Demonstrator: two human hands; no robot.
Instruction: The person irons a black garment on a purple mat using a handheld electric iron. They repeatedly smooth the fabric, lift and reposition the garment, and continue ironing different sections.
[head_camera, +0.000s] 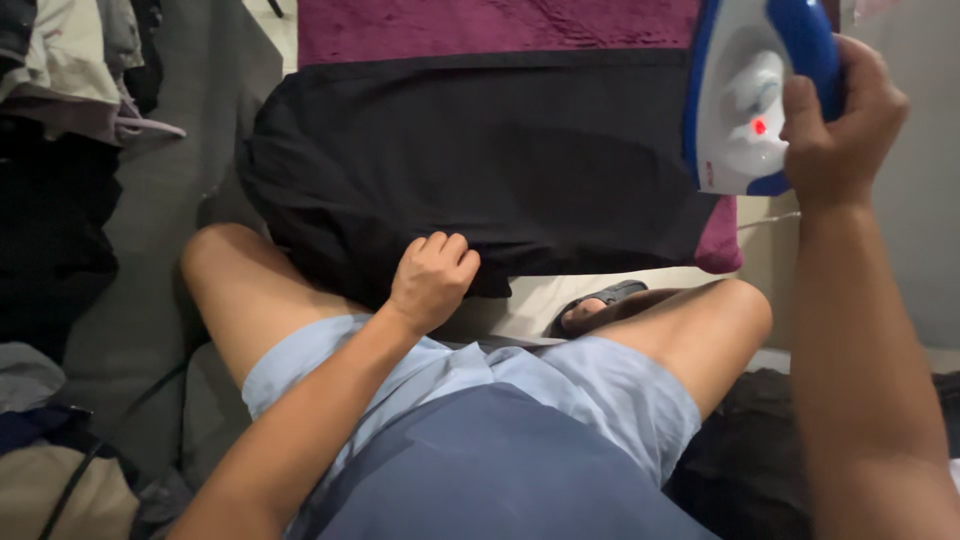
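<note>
Head view, seated person. Item: black garment (480, 170), spread flat over a magenta cloth (500, 25), likely as padding. Left hand (432, 280): grip closed on the garment's near edge, apparently pinning it taut. Right hand (845, 125): grip wrapped around a blue-and-white iron (750, 95), raised off the fabric at far right.

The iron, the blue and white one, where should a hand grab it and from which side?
Take the iron by its blue handle along the top, coming from the right, as the right hand does now. The handle seems the only bar-shaped part fingers can wrap; the soleplate side is turned away. The left hand is bunched on the black garment.
</note>
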